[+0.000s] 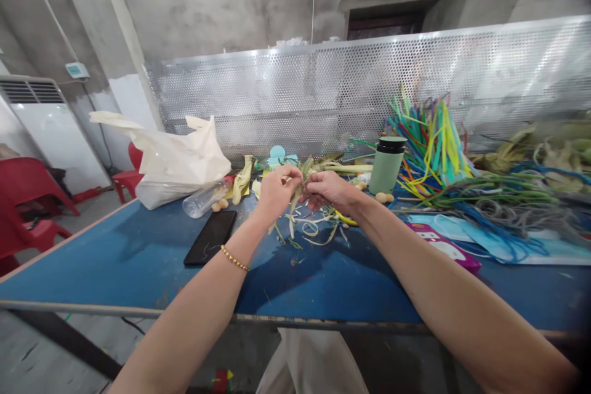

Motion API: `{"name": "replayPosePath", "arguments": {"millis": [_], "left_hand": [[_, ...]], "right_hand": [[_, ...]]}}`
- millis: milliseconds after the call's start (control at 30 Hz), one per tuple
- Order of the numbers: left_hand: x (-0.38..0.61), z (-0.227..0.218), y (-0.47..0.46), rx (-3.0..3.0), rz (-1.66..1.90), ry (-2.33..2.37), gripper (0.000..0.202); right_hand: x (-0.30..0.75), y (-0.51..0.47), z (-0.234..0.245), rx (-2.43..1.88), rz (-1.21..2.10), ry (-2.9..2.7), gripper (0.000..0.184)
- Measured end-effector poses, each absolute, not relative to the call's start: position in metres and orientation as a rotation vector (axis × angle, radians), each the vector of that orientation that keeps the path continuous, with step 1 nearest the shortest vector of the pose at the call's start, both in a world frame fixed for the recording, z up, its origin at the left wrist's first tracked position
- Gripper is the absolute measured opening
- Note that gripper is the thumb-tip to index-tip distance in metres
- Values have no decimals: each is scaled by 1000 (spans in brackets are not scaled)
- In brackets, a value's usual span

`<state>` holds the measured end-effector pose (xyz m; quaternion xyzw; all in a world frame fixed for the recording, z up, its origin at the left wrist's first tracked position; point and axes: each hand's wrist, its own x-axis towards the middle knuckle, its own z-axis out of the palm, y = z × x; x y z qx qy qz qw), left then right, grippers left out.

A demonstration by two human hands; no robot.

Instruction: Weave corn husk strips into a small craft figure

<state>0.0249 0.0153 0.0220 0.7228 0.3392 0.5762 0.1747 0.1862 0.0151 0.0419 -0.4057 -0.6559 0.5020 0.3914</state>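
Note:
My left hand [277, 189] and my right hand [329, 189] are raised together over the middle of the blue table [115, 258]. Both pinch a pale green strip of leaf [295, 197] that hangs down between them. The fingers of each hand are curled closed on it. Below the hands lies a scatter of pale leaf strips [311, 228]. A gold bead bracelet [234, 258] sits on my left wrist.
A black phone [211, 237] and a clear plastic bottle [205, 198] lie left of the hands, a white plastic bag [178, 157] behind them. A green flask [386, 165] stands to the right, beside bright plastic strips [429, 141], cords and leaves. A perforated metal panel [323, 92] backs the table.

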Motion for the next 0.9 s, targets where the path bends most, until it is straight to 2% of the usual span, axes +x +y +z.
{"name": "replayPosePath", "arguments": {"millis": [267,500,633,767,900], "left_hand": [[23,21,20,1783,1699,994,9],[22,24,18,1878,1716,1006,7],[21,25,18,1723,1686,1048,8],[23,25,18,1643,1657,1056,10],[23,24,19,1719,1684,1095,11]], "right_hand": [[183,16,40,-1036,1068,-1701,13],[185,24,36,-951,1139,-1658,11],[186,28,33,-813,1200,-1592,5],[185,24,34,-790,1268,-1568,19],[185,14,39,-788,1273,-1599,23]]}}
